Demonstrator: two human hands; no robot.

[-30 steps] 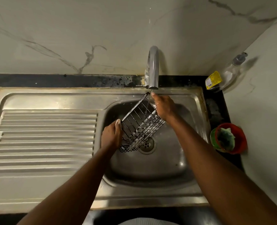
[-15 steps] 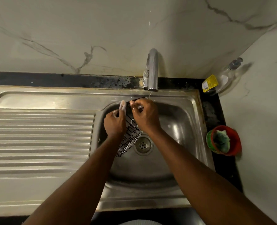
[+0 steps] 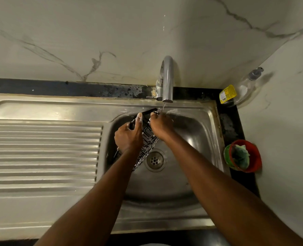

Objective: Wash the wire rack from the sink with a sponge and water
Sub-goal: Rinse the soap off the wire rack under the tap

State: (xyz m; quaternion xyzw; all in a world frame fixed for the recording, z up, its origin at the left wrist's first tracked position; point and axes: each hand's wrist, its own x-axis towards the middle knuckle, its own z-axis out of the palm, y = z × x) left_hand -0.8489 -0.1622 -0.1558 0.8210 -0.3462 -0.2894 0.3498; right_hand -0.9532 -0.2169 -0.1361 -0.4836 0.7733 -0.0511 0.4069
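The wire rack (image 3: 148, 139) had turned from broadside to edge-on beneath the running tap (image 3: 167, 79); the left hand (image 3: 129, 136) and right hand (image 3: 161, 126) kept their fingers (image 3: 139, 119) clamped on its top; rinsing seemed underway.

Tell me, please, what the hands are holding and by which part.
The left hand and right hand both grip the wire rack at its upper end, near the tap.

Two hands (image 3: 128, 137) (image 3: 161, 126), one wire rack (image 3: 147, 142), one tap (image 3: 167, 77), one bottle (image 3: 244, 87), one tub (image 3: 257, 158).
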